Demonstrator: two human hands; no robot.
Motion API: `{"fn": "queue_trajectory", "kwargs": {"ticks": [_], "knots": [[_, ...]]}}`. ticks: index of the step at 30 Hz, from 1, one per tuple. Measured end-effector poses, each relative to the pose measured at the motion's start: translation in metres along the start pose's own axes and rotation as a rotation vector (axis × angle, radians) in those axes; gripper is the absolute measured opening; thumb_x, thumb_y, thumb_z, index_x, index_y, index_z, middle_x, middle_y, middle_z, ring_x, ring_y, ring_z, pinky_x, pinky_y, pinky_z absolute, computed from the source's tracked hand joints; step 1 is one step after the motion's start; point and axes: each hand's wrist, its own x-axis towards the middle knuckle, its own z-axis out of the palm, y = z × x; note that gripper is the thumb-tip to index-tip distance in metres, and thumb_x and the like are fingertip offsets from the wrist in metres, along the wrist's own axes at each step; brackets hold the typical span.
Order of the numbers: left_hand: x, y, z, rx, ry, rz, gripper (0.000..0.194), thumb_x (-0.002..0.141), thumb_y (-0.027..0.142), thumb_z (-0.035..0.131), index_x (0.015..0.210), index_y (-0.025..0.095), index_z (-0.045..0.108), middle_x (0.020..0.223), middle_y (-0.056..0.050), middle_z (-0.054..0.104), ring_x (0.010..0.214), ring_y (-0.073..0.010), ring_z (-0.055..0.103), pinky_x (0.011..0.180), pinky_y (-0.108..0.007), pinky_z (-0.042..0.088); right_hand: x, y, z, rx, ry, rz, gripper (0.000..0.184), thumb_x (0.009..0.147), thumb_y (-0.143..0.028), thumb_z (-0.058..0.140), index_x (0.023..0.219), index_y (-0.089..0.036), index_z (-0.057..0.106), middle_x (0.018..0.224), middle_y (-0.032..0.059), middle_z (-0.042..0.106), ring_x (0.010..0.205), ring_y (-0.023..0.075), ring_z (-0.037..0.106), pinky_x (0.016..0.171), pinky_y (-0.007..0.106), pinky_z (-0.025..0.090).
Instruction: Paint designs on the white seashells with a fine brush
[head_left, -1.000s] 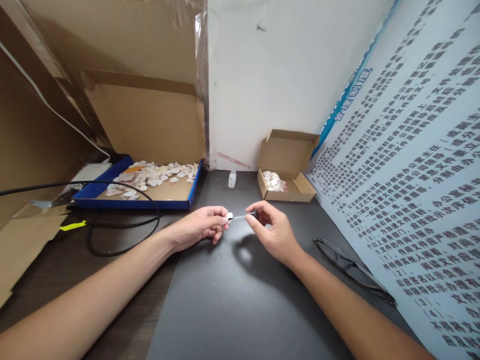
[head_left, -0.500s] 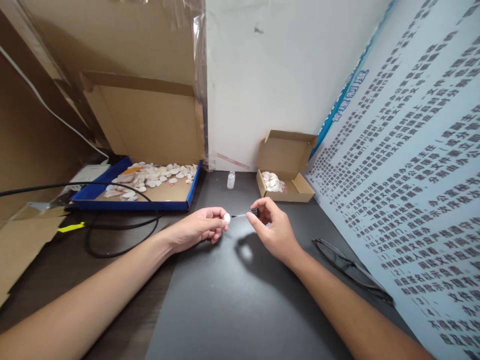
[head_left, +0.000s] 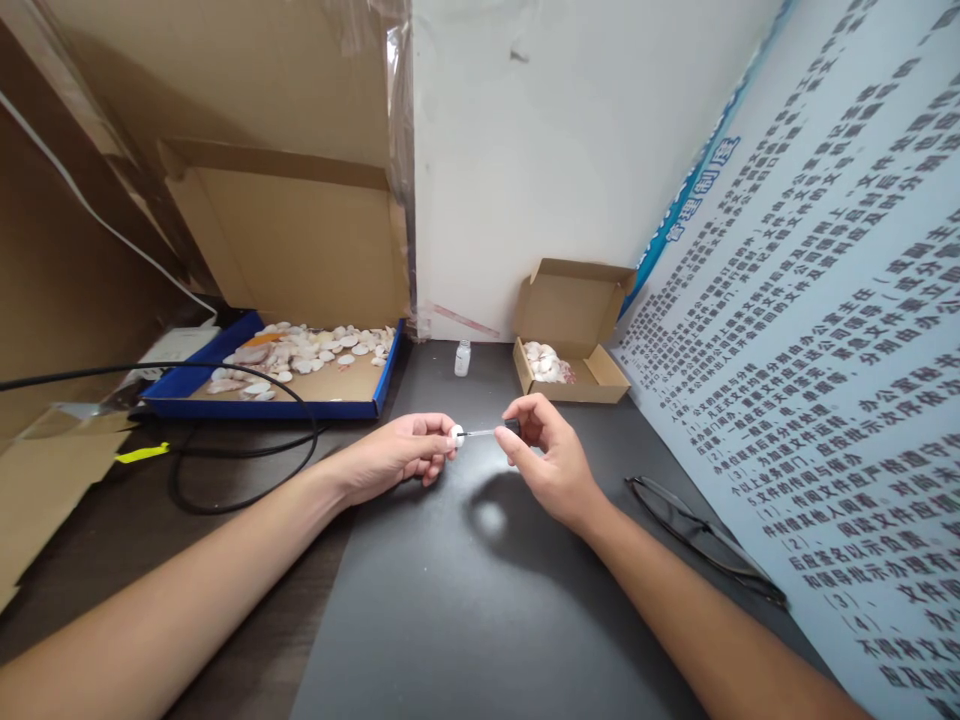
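Your left hand (head_left: 405, 450) and right hand (head_left: 546, 458) face each other above the table (head_left: 480, 610).
The left, fingers curled, pinches a small white shell (head_left: 457, 432); the right, thumb extended, holds a black-capped applicator brush (head_left: 484, 433) nearly level, its dark tip at the shell.

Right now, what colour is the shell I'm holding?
The shell is white, shown in the head view.

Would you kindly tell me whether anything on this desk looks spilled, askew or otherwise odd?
The black cable looks untidy: it loops loosely across the view of the blue cardboard tray, though whether it touches the tray is unclear. No spill shows, and the small bottle stands upright.
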Motion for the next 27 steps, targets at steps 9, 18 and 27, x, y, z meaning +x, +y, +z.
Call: {"fn": "queue_trajectory", "kwargs": {"ticks": [9, 18, 27], "knots": [[0.001, -0.0006, 0.0016, 0.023, 0.008, 0.023, 0.025, 0.078, 0.031, 0.071, 0.084, 0.014, 0.053, 0.071, 0.002, 0.048, 0.057, -0.0055, 0.042, 0.054, -0.02, 0.036, 0.0013, -0.0025, 0.0008, -0.095, 0.055, -0.008, 0.039, 0.081, -0.046, 0.052, 0.094, -0.009, 0.051, 0.068, 0.0001, 0.046, 0.06, -0.0041, 0.038, 0.058, 0.005, 0.034], [0.0032, -0.002, 0.0043, 0.106, 0.039, 0.067, 0.026, 0.077, 0.032, 0.07, 0.078, 0.014, 0.051, 0.065, 0.003, 0.047, 0.054, -0.0058, 0.042, 0.051, -0.02, 0.033, -0.0022, -0.0034, 0.0031, -0.006, 0.005, -0.028, 0.04, 0.082, -0.047, 0.052, 0.095, -0.009, 0.049, 0.068, 0.0001, 0.046, 0.061, -0.0037, 0.039, 0.058, 0.006, 0.035], [0.003, -0.0015, 0.0043, 0.125, 0.041, 0.07, 0.024, 0.076, 0.031, 0.07, 0.079, 0.015, 0.053, 0.064, 0.004, 0.048, 0.054, -0.0061, 0.042, 0.051, -0.02, 0.033, -0.0019, -0.0014, 0.0037, -0.013, -0.016, -0.021, 0.04, 0.082, -0.047, 0.053, 0.094, -0.009, 0.048, 0.068, -0.0002, 0.046, 0.061, -0.0041, 0.038, 0.059, 0.006, 0.034]]}}
